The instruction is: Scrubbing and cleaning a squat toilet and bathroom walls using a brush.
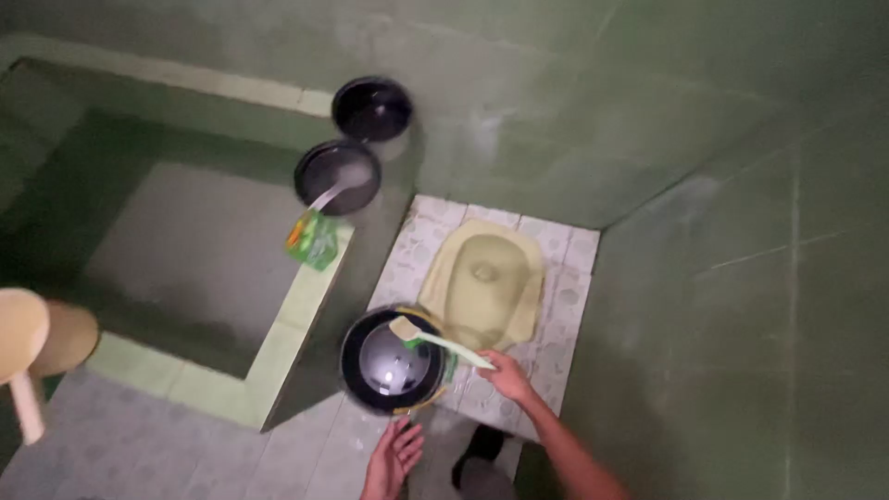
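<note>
One green packet [313, 240] on ledge [306, 287].

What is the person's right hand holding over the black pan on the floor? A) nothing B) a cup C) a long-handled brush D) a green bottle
C: the right hand grips the handle of a pale long-handled brush, whose head lies over the black pan; the left hand is empty.

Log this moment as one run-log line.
right hand: holds pale green brush over round black pan | left hand: open, empty, below pan
</note>
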